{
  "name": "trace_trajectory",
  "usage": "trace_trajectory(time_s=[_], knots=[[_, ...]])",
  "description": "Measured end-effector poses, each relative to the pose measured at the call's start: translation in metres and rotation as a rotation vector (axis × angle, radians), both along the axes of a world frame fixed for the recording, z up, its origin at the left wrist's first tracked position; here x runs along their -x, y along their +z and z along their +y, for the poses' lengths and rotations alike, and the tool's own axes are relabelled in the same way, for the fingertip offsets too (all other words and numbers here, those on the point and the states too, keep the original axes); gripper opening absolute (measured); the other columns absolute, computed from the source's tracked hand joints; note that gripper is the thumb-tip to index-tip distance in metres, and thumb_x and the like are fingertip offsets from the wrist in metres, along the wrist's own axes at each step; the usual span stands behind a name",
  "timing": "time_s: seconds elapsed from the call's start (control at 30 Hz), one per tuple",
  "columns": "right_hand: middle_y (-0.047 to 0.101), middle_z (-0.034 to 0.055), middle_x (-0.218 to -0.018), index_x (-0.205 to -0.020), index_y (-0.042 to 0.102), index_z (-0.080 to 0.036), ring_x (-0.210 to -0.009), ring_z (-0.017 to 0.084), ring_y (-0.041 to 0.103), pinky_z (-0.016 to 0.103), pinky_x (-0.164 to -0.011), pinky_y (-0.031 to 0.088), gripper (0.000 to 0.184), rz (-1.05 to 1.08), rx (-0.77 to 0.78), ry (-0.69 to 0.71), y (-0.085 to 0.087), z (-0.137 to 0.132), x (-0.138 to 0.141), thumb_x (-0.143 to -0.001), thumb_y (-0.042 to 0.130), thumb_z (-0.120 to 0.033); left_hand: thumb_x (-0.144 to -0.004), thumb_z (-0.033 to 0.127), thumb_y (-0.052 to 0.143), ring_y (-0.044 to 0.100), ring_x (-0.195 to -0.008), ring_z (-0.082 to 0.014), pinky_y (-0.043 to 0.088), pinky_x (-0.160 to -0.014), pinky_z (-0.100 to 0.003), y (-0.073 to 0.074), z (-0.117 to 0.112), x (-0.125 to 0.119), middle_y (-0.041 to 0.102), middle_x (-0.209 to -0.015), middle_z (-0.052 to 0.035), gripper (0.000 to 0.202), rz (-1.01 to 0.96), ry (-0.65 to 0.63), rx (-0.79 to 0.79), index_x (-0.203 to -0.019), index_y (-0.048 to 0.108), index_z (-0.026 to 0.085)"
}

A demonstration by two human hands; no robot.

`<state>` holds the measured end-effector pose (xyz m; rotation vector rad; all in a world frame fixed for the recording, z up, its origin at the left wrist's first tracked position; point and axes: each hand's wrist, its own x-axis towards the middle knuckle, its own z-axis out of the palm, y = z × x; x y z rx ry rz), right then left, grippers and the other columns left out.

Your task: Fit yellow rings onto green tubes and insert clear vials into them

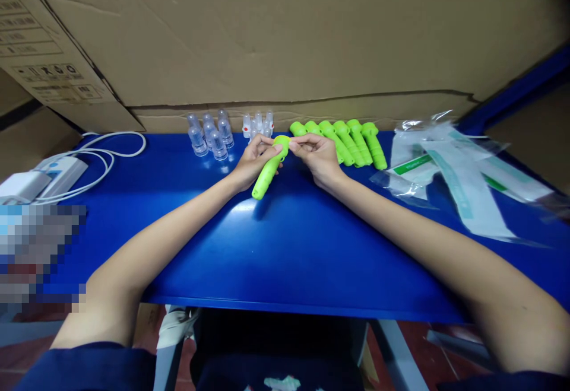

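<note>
My left hand point(255, 161) is closed around a lime-green plastic tube point(268, 172), which slants down toward me over the blue table point(285, 248). My right hand point(317, 152) pinches at the tube's upper end, fingertips pressed together; whether a small part is between them is too small to tell. Just behind my right hand lies a row of several more green tubes point(351, 139). Behind my left hand stand several clear plastic caps point(210, 134) and a cluster of small clear pieces with red tips point(258, 124).
Clear plastic pouches with green print point(449, 171) are piled at the right. A white cable point(100, 153) and a white device point(44, 178) lie at the left. Cardboard boxes point(285, 35) wall off the back of the table.
</note>
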<state>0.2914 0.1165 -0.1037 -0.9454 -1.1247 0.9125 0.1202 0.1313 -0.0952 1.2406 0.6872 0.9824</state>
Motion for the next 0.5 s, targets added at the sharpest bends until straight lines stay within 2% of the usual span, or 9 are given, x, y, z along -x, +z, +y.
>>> trace_trajectory(time_s=[0.07, 0.13, 0.2, 0.3, 0.4, 0.5], knots=[[0.074, 0.0013, -0.077, -0.074, 0.077, -0.02, -0.07, 0.012, 0.06, 0.03, -0.073, 0.052, 0.05, 0.003, -0.03, -0.045, -0.003, 0.0, 0.001, -0.047, 0.101, -0.055, -0.087, 0.031, 0.08, 0.07, -0.057, -0.0089, 0.056, -0.049, -0.019, -0.002, 0.0, 0.0, 0.068, -0.083, 0.0069, 0.036, 0.007, 0.009, -0.014, -0.103, 0.049, 0.021], [0.073, 0.0017, -0.076, -0.074, 0.078, -0.021, -0.07, 0.013, 0.059, 0.031, -0.071, 0.052, 0.048, -0.021, -0.055, -0.098, -0.007, 0.001, 0.001, -0.05, 0.099, -0.057, -0.08, 0.038, 0.087, 0.07, -0.057, -0.0091, 0.058, -0.05, -0.02, -0.003, -0.001, -0.001, 0.068, -0.083, 0.0072, 0.047, 0.016, 0.029, -0.026, -0.103, 0.05, 0.021], [0.067, 0.0012, -0.069, -0.075, 0.079, -0.021, -0.065, 0.013, 0.053, 0.029, -0.062, 0.047, 0.045, -0.062, -0.074, -0.15, -0.009, 0.0, 0.002, -0.056, 0.097, -0.057, -0.073, 0.044, 0.091, 0.07, -0.057, -0.0102, 0.058, -0.049, -0.022, -0.003, -0.002, -0.002, 0.067, -0.083, 0.0073, 0.055, 0.015, 0.049, -0.036, -0.102, 0.05, 0.021], [0.065, 0.0023, -0.069, -0.08, 0.078, -0.022, -0.058, 0.011, 0.041, 0.026, -0.051, 0.032, 0.044, -0.13, -0.101, -0.176, -0.009, -0.005, 0.002, -0.064, 0.093, -0.061, -0.066, 0.048, 0.094, 0.07, -0.057, -0.0109, 0.059, -0.048, -0.023, -0.003, -0.003, -0.002, 0.067, -0.085, 0.0068, 0.062, 0.015, 0.064, -0.038, -0.101, 0.05, 0.021], [0.066, 0.003, -0.075, -0.086, 0.075, -0.023, -0.052, 0.009, 0.029, 0.027, -0.048, 0.022, 0.048, -0.199, -0.101, -0.13, -0.006, -0.01, 0.003, -0.072, 0.087, -0.067, -0.071, 0.042, 0.091, 0.07, -0.057, -0.0095, 0.059, -0.05, -0.022, -0.002, -0.002, -0.002, 0.067, -0.087, 0.0065, 0.058, 0.035, 0.071, -0.047, -0.11, 0.053, 0.022], [0.067, 0.0035, -0.081, -0.093, 0.071, -0.023, -0.051, 0.008, 0.028, 0.028, -0.047, 0.021, 0.049, -0.234, -0.102, -0.088, -0.004, -0.015, 0.004, -0.079, 0.081, -0.069, -0.08, 0.034, 0.082, 0.071, -0.06, -0.0093, 0.06, -0.052, -0.022, -0.003, -0.003, -0.002, 0.066, -0.09, 0.0053, 0.054, 0.044, 0.07, -0.084, -0.126, 0.054, 0.025]])
